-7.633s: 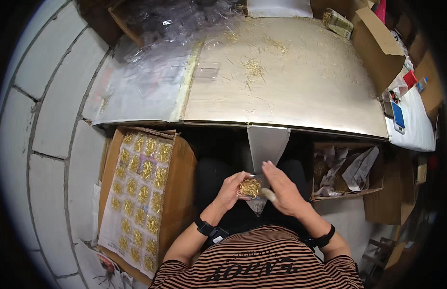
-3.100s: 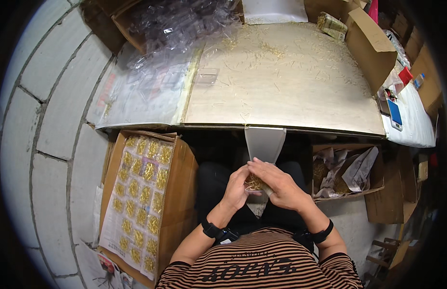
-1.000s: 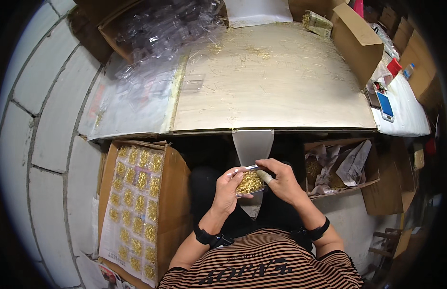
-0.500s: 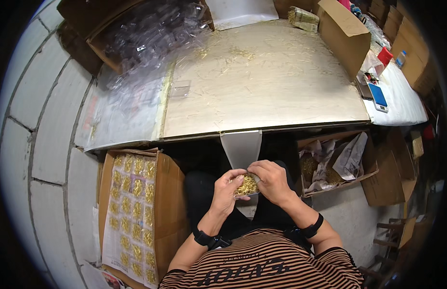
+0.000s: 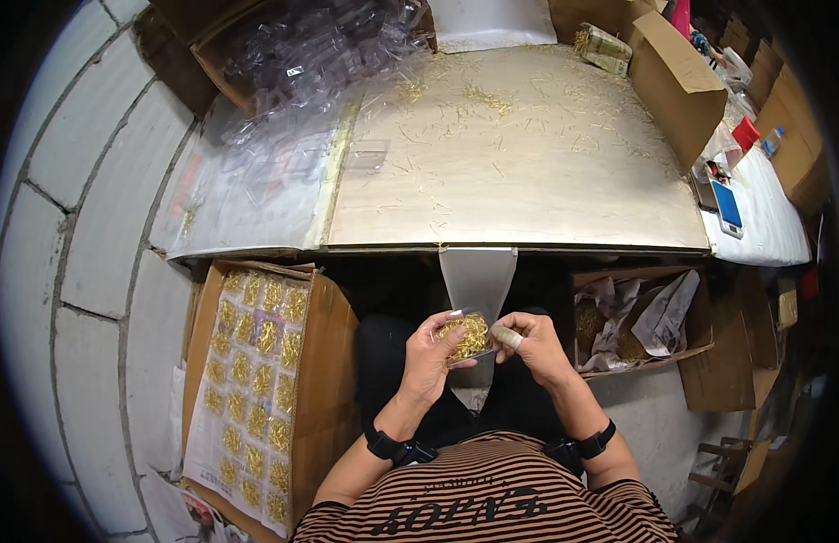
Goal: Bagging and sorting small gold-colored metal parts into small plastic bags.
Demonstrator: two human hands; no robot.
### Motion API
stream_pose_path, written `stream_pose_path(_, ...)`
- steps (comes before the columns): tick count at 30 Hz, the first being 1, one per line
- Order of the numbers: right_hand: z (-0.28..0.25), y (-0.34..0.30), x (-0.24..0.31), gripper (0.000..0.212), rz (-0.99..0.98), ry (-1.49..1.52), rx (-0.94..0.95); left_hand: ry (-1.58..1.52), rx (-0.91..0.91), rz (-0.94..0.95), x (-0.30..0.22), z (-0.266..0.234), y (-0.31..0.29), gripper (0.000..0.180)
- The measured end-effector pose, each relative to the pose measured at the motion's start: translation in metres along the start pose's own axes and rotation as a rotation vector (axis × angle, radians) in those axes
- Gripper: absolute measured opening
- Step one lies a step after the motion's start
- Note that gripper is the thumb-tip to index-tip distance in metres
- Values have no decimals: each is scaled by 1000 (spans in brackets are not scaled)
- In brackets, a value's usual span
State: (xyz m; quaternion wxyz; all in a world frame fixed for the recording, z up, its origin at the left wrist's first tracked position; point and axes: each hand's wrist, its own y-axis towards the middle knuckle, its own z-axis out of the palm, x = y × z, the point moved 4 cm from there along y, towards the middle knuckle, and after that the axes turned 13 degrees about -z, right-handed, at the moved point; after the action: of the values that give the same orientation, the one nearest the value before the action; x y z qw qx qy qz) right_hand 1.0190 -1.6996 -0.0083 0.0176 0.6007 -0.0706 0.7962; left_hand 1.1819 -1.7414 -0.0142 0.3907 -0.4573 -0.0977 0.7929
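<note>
In my left hand [image 5: 429, 357] is a small clear plastic box [image 5: 476, 355] packed with thin gold-coloured metal pieces [image 5: 465, 333], held over my lap with the thumb across its near side. My right hand [image 5: 534, 347] is beside the box's right edge, fingers curled in and a wrapping on one digit. Whether its fingertips pinch the box's edge or a tiny piece cannot be made out. Below the hands, a pale metal chute [image 5: 476, 276] runs down from the table's front edge between my legs.
Left, a cardboard box [image 5: 324, 353] holds rows of gold-filled clear packs [image 5: 258, 380]. A paper-lined carton [image 5: 644, 360] stands right. Loose gold pieces lie on the table [image 5: 528, 199]; empty clear boxes [image 5: 320, 63] are heaped back left. A blue-topped scale [image 5: 727, 206] sits right.
My right hand has moved from the box's top to its right side, uncovering more of the gold pieces. The left hand still holds the box. The whole view has shifted slightly.
</note>
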Motion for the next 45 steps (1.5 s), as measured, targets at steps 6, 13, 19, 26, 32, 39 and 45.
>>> stream_pose_path(6,-5,-1,-3,12,56,-15,-32,49,-43,1,7,1,3,34)
stream_pose_path(13,-13,-6,6,17,-233,-394,31,231,-148,63,8,17,10,33)
stream_pose_path(19,-36,-10,-22,14,-177,-268,-146,376,47,-24,18,54,15,37)
stream_pose_path(26,-49,-9,-21,15,-606,-816,-363,381,118,-85,20,54,42,39)
stream_pose_path(32,-44,-29,8,15,-178,-81,-171,625,224,172,14,57,16,49)
stream_pose_path(39,-31,-32,8,6,-74,-19,-185,-1,314,-98,14,30,-5,61)
stream_pose_path(45,-2,-20,1,7,-62,-15,-80,69,153,-67,5,4,-19,56)
